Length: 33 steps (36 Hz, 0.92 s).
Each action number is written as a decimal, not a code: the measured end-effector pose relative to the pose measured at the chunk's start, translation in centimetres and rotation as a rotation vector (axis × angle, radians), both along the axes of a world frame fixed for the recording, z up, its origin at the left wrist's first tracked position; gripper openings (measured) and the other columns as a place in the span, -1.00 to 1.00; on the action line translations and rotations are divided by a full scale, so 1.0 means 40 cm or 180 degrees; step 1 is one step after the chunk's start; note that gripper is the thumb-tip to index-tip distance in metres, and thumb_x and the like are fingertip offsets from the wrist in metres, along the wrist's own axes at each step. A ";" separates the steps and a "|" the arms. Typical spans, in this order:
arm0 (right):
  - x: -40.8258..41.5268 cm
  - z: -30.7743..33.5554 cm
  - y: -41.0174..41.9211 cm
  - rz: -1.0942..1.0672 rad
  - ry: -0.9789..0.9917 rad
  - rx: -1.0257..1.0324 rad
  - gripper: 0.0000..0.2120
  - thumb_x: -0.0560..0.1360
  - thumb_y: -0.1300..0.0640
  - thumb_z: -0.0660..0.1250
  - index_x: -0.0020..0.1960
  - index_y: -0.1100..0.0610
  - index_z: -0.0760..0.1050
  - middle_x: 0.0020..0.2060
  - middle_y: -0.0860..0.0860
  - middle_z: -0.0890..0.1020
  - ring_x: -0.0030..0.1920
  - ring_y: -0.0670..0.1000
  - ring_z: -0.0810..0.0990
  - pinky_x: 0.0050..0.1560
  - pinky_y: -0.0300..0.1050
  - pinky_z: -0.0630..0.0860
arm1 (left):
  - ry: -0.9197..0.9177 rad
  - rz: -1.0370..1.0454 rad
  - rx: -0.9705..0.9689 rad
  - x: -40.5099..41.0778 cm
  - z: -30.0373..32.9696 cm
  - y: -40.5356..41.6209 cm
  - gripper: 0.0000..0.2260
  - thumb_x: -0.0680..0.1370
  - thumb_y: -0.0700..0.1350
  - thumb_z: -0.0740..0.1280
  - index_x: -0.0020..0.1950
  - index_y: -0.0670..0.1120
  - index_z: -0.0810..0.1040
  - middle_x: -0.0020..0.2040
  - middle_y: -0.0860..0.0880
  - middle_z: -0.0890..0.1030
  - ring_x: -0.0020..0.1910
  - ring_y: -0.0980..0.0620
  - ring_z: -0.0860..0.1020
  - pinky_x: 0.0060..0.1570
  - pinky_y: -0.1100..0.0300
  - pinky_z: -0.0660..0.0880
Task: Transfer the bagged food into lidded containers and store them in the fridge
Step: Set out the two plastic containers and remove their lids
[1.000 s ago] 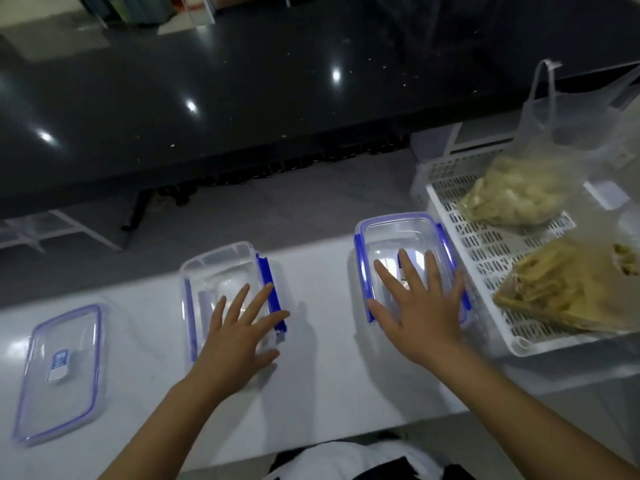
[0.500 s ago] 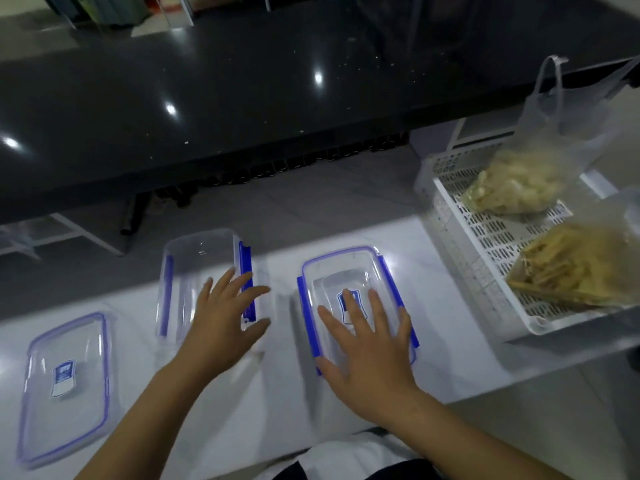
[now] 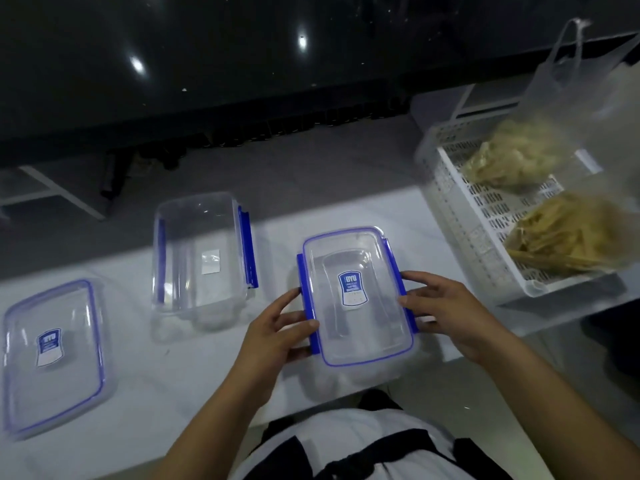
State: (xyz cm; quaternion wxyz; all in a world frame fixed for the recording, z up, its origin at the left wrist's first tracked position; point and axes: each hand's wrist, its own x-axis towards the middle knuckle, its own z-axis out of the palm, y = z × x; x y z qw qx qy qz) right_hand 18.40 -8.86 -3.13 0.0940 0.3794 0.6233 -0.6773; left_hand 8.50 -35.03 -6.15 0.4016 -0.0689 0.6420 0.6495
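Lidded container: a clear box [image 3: 356, 296] with blue clips and its lid on stands on the white table [image 3: 194, 386], near the front edge, in the middle of the view. A blue label is on the lid.
Left grip: the left hand [image 3: 277, 332] holds the left long side of this box. The thumb lies on the blue clip and the other fingers curl at the side below it.
Right grip: the right hand [image 3: 446, 313] holds the right long side of the same box. The fingertips touch the blue clip and the lid edge, and the fingers are bent around the side.
Open container: a second clear box [image 3: 202, 252] without lid stands on the table to the left of the first one, a little farther back, apart from it. Its blue clips hang open on both long sides.
Loose lid: one lid [image 3: 52, 351] with blue rim and blue label lies flat at the left end of the table, apart from the open box.
Basket: a white basket with holes [image 3: 460, 216] stands at the right, near the lidded box but not touching it.
Bagged food: two clear bags lie inside the basket. The far bag [image 3: 512, 161] has pale pieces and its handles stand up. The near bag [image 3: 568, 233] has yellow strips.
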 end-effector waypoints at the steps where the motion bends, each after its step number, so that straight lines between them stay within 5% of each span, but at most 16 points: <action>1: 0.005 -0.004 0.000 0.0029 -0.0021 -0.0052 -0.61 0.46 0.27 0.48 0.23 -0.04 0.61 -0.08 0.13 0.72 -0.15 0.09 0.73 -0.23 -0.11 0.63 | -0.0022 -0.0015 0.0026 -0.001 -0.002 -0.008 -0.48 0.46 -0.22 0.51 0.37 0.13 0.53 0.05 -0.13 0.71 0.01 -0.13 0.71 -0.16 0.05 0.66; 5: 0.027 -0.022 -0.007 0.0058 -0.0008 -0.0272 -0.65 0.48 0.25 0.46 0.20 -0.07 0.62 -0.07 0.12 0.72 -0.09 0.14 0.73 -0.17 -0.02 0.65 | -0.0102 -0.0069 0.0145 0.001 0.000 -0.029 -0.44 0.39 -0.15 0.52 0.36 0.13 0.53 0.07 -0.16 0.71 0.02 -0.16 0.71 -0.16 0.04 0.66; 20: 0.049 -0.031 0.026 -0.0159 0.0183 -0.0383 -0.63 0.58 0.33 0.28 0.21 -0.05 0.63 -0.03 0.20 0.72 -0.14 0.14 0.72 -0.20 -0.06 0.65 | -0.0135 -0.0078 0.0228 0.009 -0.016 -0.019 -0.56 0.64 -0.25 0.28 0.47 0.11 0.42 0.20 -0.13 0.68 0.15 -0.17 0.67 0.03 -0.02 0.66; 25: 0.055 -0.038 0.026 -0.0204 0.0344 0.0246 -0.62 0.58 0.27 0.34 0.32 -0.06 0.54 0.15 0.06 0.68 0.04 0.04 0.70 -0.04 -0.05 0.62 | 0.0379 -0.0031 -0.0189 0.032 -0.003 0.002 -0.53 0.63 -0.15 0.32 0.50 0.19 0.38 0.35 0.06 0.58 0.11 0.09 0.67 -0.09 0.18 0.64; 29: 0.085 -0.017 0.019 0.0557 0.0581 0.1522 -0.36 0.49 0.01 0.47 0.49 -0.25 0.31 0.45 -0.16 0.41 0.44 -0.14 0.34 0.32 -0.23 0.31 | 0.1803 -0.0913 -0.1100 0.055 0.017 -0.023 -0.25 0.47 0.27 0.41 0.54 0.42 0.05 0.54 0.33 0.16 0.45 0.25 0.31 0.36 0.15 0.36; 33: 0.106 -0.016 0.006 0.2077 0.0312 0.2206 -0.01 0.27 -0.45 0.40 0.50 -0.48 -0.15 0.60 -0.25 -0.02 0.57 -0.19 -0.21 0.52 0.01 -0.06 | 0.2557 -0.1941 -0.1434 0.084 0.022 -0.011 -0.01 0.31 0.45 0.38 0.51 0.46 -0.23 0.60 0.33 -0.14 0.60 0.22 -0.15 0.53 0.10 -0.05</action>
